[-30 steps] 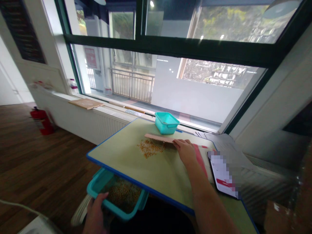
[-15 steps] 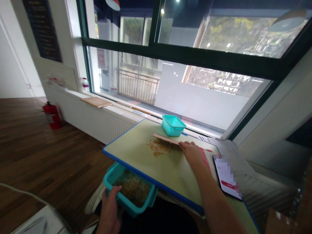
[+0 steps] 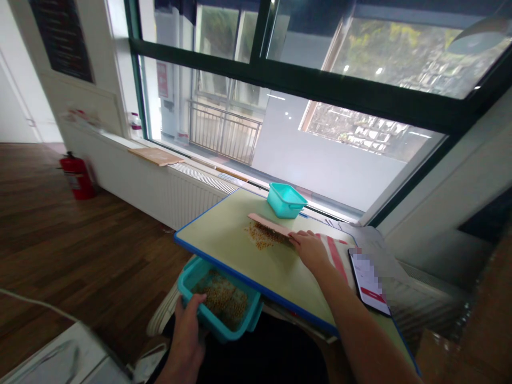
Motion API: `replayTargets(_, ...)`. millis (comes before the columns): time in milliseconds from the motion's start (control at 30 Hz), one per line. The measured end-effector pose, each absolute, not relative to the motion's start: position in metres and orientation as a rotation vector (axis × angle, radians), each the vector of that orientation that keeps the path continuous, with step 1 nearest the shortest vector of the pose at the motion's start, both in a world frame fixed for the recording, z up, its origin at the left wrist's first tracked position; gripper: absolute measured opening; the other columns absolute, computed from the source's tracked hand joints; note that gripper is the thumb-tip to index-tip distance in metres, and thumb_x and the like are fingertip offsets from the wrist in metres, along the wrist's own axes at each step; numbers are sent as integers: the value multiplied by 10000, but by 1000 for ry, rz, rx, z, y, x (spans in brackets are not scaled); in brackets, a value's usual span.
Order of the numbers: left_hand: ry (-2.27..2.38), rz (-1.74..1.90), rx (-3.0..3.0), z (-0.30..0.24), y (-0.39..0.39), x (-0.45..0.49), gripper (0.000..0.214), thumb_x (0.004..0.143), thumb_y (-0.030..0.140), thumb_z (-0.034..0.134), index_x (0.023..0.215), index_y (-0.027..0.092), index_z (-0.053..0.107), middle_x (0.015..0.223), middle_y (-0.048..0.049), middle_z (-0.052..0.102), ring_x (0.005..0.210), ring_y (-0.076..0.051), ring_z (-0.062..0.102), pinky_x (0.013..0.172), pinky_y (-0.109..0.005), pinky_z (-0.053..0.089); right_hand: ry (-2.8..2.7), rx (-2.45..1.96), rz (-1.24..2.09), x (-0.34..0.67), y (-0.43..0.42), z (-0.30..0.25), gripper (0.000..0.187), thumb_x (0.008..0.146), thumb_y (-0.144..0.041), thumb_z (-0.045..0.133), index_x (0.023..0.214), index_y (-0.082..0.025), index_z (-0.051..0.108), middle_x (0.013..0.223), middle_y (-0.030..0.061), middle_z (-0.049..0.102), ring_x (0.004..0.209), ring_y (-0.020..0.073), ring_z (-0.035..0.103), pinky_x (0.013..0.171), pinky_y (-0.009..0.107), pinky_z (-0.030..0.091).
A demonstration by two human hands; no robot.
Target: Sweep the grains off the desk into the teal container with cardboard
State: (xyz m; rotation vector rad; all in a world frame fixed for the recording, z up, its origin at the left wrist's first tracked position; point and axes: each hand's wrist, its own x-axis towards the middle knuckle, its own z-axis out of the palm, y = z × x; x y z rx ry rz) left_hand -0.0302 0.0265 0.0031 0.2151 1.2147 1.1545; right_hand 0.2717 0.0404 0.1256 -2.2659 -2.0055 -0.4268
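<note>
Spillage looks like the main risk, and the likeliest place for it is the near edge of the desk (image 3: 218,226). The teal plastic bin (image 3: 218,327) sits just beyond and below that edge, toward the near-left corner; should it tip or slip away, loose kernels (image 3: 262,237) crossing the edge could drop to the floor. The left hand (image 3: 189,325) grips the bin by its near-left rim, thumb over the lip, the other fingers mostly hidden, so a one-sided hold could let it tilt. The right hand (image 3: 310,249) has its fingers pinched narrow around one end of a cardboard strip (image 3: 269,224); the far end is unsupported and could bend or ride over kernels, scattering them toward the left edge.

The loose kernels lie in a thin, uneven patch around the middle of the desk, golden yellow to orange-brown, with strays toward the left edge; their exact kind is too small to tell. The strip stands on its long side behind them, pinkish tan and flat, near a turquoise plastic basket (image 3: 285,205) by the far edge. The bin holds many similar kernels, its floor partly showing.
</note>
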Motion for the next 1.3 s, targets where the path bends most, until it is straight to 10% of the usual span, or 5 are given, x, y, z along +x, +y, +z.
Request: replayTargets(1300,1154,1128,187,-2,35,-41,472,691,233,643,1154,300,586,988,-25,678,887,-233,666,735,-371,530,-2176,-1943,-96,271,66,151,311,899,-300,526,1113,-267,750,982,42,751,965,211,650,888,319,478)
